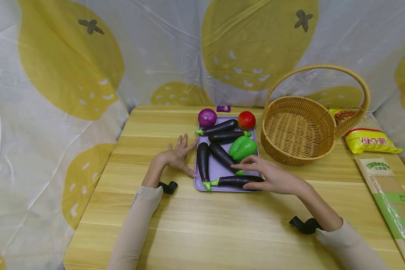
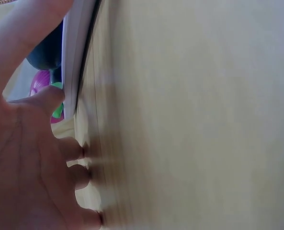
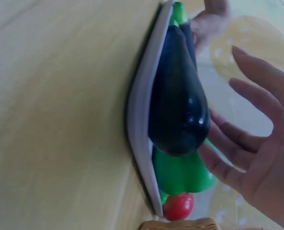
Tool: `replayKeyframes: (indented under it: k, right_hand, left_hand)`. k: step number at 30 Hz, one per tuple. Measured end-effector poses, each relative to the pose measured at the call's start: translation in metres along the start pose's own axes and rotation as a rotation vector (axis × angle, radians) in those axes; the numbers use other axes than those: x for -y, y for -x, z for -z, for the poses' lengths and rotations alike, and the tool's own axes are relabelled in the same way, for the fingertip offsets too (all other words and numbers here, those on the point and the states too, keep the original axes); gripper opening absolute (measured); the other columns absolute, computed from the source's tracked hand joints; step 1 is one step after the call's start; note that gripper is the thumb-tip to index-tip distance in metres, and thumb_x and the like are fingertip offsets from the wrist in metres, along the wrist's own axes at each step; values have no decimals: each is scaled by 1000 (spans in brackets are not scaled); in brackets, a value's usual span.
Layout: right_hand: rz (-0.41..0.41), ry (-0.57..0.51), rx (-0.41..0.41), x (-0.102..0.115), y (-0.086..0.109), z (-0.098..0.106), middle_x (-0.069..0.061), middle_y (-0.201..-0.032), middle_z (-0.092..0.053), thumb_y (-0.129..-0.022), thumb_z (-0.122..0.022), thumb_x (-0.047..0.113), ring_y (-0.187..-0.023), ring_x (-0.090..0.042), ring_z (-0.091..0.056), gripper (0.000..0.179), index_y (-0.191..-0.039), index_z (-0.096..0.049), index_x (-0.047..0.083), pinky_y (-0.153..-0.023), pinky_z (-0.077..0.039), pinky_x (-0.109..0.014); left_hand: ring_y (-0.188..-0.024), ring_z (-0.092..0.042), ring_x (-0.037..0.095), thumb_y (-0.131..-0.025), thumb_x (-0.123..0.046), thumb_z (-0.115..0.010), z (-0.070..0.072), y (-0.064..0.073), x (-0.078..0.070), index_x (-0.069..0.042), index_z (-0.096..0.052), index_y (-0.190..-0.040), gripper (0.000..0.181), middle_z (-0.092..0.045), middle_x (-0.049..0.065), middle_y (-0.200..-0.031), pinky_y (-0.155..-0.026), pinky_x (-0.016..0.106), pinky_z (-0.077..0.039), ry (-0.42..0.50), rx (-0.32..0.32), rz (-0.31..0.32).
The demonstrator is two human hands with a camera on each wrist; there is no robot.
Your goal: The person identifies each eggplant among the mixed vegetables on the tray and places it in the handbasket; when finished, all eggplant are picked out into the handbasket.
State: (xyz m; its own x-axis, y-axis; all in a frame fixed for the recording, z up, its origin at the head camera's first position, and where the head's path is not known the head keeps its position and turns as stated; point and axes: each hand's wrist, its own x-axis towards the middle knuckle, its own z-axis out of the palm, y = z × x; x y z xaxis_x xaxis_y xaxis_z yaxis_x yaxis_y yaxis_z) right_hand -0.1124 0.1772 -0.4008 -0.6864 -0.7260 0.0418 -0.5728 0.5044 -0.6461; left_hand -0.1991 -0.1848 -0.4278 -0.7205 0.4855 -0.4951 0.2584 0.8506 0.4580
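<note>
A lilac tray point(image 1: 222, 190) holds several dark eggplants and a green bell pepper point(image 1: 243, 148); a purple onion point(image 1: 207, 117) and a red tomato point(image 1: 246, 120) sit at its back corners. My left hand point(image 1: 177, 156) spreads its fingers along the tray's left side, thumb and index fingertip right at the rim. Over the front right corner, my right hand point(image 1: 275, 176) has its thumb and fingers apart above the end of the front eggplant point(image 1: 234, 181). In the right wrist view, that eggplant point(image 3: 177, 100) lies beside the loosely extended fingers, ungripped.
A wicker basket point(image 1: 297, 157) with a tall handle stands right of the tray. Beyond it lie a yellow food bag point(image 1: 369, 140) and a long green-and-clear packet point(image 1: 389, 202). A small purple wrapper point(image 1: 223, 108) is at the table's back edge, before a lemon-print cloth point(image 1: 162, 45).
</note>
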Motion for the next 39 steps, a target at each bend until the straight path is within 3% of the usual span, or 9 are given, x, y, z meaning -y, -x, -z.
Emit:
replayKeyframes:
  k: [10, 17, 27, 34, 39]
  right_hand:
    - [-55, 43, 36, -7, 0, -11, -2, -120, -61, -93, -78, 28, -107, -19, -60, 48, -139, -68, 22, -92, -51, -38]
    - [-69, 34, 48, -10, 0, -14, 1, -119, -61, -91, -80, 27, -106, -14, -57, 48, -138, -69, 26, -93, -50, -37]
    - [-30, 46, 56, -16, -1, -13, 0, -111, -62, -93, -79, 21, -97, -15, -56, 44, -135, -71, 19, -84, -50, -31]
    - [-62, 9, 73, -14, -2, -6, 0, -112, -61, -95, -76, 21, -99, -16, -56, 41, -136, -70, 19, -84, -50, -32]
    - [-60, 23, 37, -10, -1, 13, 3, -111, -62, -94, -77, 22, -97, -15, -56, 40, -134, -72, 23, -82, -50, -32]
  left_hand:
    - [-155, 34, 39, -74, -51, -90, 0, -1, 1, -29, 13, -166, 140, 35, 22, -165, -120, 73, 17, 1, -6, -1]
    - [-155, 34, 37, -74, -50, -90, 0, 0, 0, -29, 13, -166, 140, 36, 21, -166, -121, 72, 17, -6, -3, 9]
    - [-155, 33, 39, -74, -51, -90, 1, -1, -2, -28, 12, -166, 140, 35, 22, -166, -121, 73, 16, -4, -3, 4]
    - [-155, 33, 39, -74, -50, -91, 0, 0, -2, -28, 11, -166, 139, 34, 22, -166, -121, 73, 17, 11, -7, 4]
    - [-155, 32, 40, -74, -51, -90, 0, 0, -1, -28, 11, -166, 139, 34, 22, -166, -120, 73, 16, 21, -11, 2]
